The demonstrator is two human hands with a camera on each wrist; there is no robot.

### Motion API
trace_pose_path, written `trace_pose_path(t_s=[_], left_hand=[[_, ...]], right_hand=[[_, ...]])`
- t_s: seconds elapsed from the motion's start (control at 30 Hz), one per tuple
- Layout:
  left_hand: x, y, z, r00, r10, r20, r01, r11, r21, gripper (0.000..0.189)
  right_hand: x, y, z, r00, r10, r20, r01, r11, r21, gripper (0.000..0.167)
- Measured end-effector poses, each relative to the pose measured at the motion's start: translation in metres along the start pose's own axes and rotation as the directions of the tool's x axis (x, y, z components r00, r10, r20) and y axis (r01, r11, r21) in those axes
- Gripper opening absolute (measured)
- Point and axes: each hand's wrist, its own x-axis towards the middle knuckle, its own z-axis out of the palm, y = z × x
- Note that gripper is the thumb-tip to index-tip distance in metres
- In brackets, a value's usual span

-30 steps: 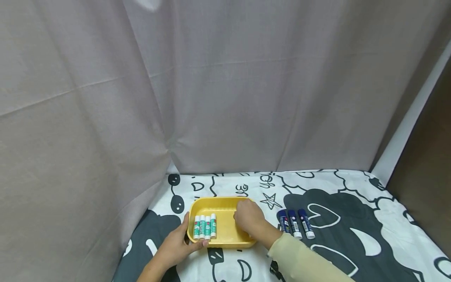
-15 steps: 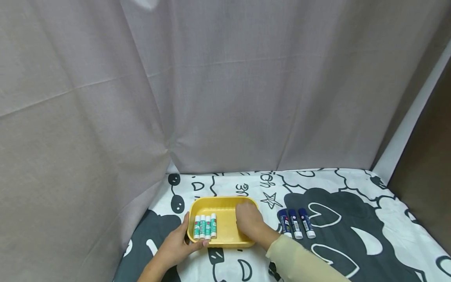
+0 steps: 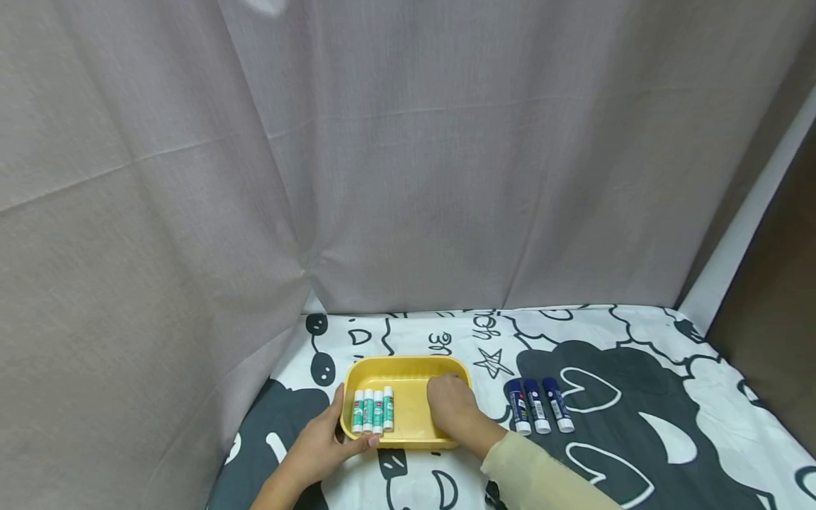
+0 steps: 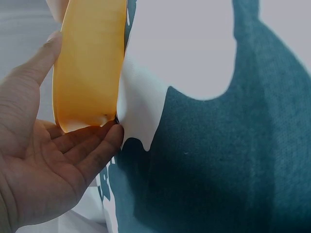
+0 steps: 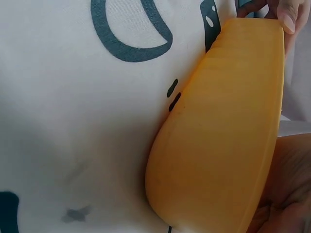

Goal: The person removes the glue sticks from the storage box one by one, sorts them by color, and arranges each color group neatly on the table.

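Observation:
A yellow tray (image 3: 408, 439) lies on the patterned cloth. My left hand (image 3: 317, 445) grips its left end, thumb along the near rim and fingers round the side; the left wrist view shows those fingers (image 4: 97, 148) at the tray's lower corner. Several green-and-white glue sticks (image 3: 368, 411) lie side by side in the tray's left part. My right hand (image 3: 454, 407) reaches down inside the right end with fingers bent. Its fingertips are hidden, and I cannot tell what they hold. In the right wrist view the tray's wall (image 5: 218, 126) covers most of this hand (image 5: 284, 187).
Three dark blue glue sticks with white ends (image 3: 537, 406) lie in a row on the cloth, right of the tray and close to my right forearm. A grey curtain (image 3: 446, 177) hangs behind the cloth (image 3: 637, 397). A brown panel (image 3: 774, 283) stands at the far right.
My right hand has shifted slightly down and toward me inside the tray's right end. The left hand keeps its grip, and the glue sticks lie as before.

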Motion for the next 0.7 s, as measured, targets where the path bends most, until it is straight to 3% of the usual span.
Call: trace_pose_path(t_s=[0.27,0.53,0.7], left_hand=[[0.0,0.001,0.002,1.0,-0.008,0.008,0.008,1.0,-0.001,0.136],[0.0,0.002,0.001,1.0,-0.004,0.011,0.004,1.0,-0.005,0.136],[-0.001,0.002,-0.001,1.0,-0.005,0.011,0.005,1.0,-0.01,0.135]], right_hand=[[0.001,0.007,-0.006,0.997,0.047,0.068,-0.057,0.986,0.156,0.022],[0.001,0.015,-0.023,0.993,0.089,0.072,-0.108,0.935,0.337,0.026],[0.001,0.017,-0.032,0.989,0.116,0.094,-0.144,0.915,0.377,0.027]])
